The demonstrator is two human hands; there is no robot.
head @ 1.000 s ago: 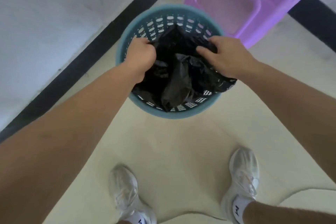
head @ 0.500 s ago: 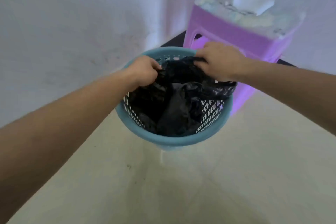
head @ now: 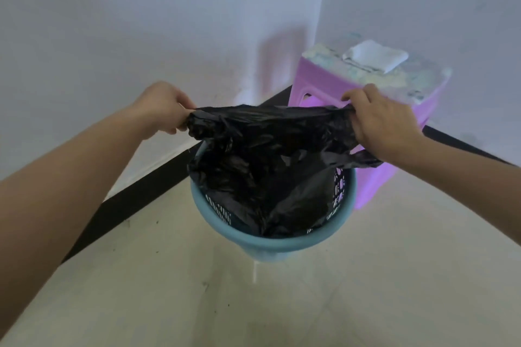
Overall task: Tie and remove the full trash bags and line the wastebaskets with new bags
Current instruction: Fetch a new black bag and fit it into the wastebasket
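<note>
A black trash bag [head: 262, 155] hangs over a blue perforated wastebasket [head: 276, 244] on the floor in a room corner. Its lower part sags inside the basket. My left hand [head: 162, 107] grips the bag's left top edge, and my right hand [head: 380, 124] grips the right top edge. The top edge is stretched taut between them, above the basket's rim. A loose flap of the bag drapes over the rim under my right hand.
A purple plastic stool [head: 372, 110] stands right behind the basket, with a folded white cloth [head: 376, 56] on its top. White walls [head: 141, 22] meet in the corner, with a black baseboard [head: 127, 203] along the cream tile floor [head: 282, 304].
Both hands have risen out of the basket and moved apart, pulling the bag's top edge up and taut. My view has tilted up from my feet to the wall corner.
</note>
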